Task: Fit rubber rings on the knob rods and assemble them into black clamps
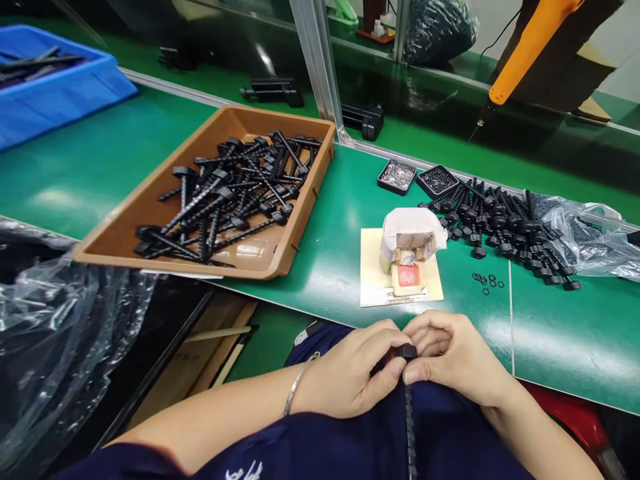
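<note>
In front of my body at the table's front edge, I hold a black threaded rod (410, 427) with a black knob-like head (406, 352), its shaft hanging down against my dark blue clothing. My left hand (357, 367), a thin bracelet at its wrist, is closed around the head from the left, thumb pressed on it. Fingers of my right hand (450, 350) pinch the same head from the right side. Just beyond my hands stands a small white-wrapped fixture (414, 227) with a red pad (409, 275), on a cream board (373, 267).
A brown tray (255, 253) of similar rods lies left; a blue bin (107, 83) is beyond it. At right are piled rods (500, 220), a plastic bag (590, 233), loose small rings (485, 281) and two small-parts dishes (397, 176). An orange electric screwdriver (525, 53) hangs above.
</note>
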Available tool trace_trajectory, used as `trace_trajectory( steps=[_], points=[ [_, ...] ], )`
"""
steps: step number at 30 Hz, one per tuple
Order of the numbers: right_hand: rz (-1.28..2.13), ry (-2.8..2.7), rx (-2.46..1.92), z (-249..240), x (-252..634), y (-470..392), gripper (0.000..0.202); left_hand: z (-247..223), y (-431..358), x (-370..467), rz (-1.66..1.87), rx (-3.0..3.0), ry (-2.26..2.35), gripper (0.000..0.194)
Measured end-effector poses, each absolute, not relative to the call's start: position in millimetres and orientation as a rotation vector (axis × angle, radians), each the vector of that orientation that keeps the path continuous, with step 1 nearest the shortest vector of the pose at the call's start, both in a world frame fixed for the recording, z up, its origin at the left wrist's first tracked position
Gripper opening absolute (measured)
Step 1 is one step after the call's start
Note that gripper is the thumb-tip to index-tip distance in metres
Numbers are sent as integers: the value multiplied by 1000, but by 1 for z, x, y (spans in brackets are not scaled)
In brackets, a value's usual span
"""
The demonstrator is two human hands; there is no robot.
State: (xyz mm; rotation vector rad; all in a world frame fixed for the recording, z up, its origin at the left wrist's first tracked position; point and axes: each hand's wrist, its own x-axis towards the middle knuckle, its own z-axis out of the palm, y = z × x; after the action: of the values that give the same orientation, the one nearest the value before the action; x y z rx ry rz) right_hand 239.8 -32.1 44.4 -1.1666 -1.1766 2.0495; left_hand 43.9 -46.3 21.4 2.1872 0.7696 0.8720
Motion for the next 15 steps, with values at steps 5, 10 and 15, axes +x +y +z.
trace_trajectory(
  steps=[5, 10, 15],
  points=[
    [2167, -1053, -1145, 44, 238, -32, 46, 20, -47, 42, 827, 2223, 762, 15],
    [2016, -1237, -1103, 38, 243, -42, 36, 21, -45, 41, 777, 2189, 661, 22],
    [1800, -1464, -973, 28, 254, -55, 22, 20, -44, 40, 724, 2153, 580, 24]
  ],
)
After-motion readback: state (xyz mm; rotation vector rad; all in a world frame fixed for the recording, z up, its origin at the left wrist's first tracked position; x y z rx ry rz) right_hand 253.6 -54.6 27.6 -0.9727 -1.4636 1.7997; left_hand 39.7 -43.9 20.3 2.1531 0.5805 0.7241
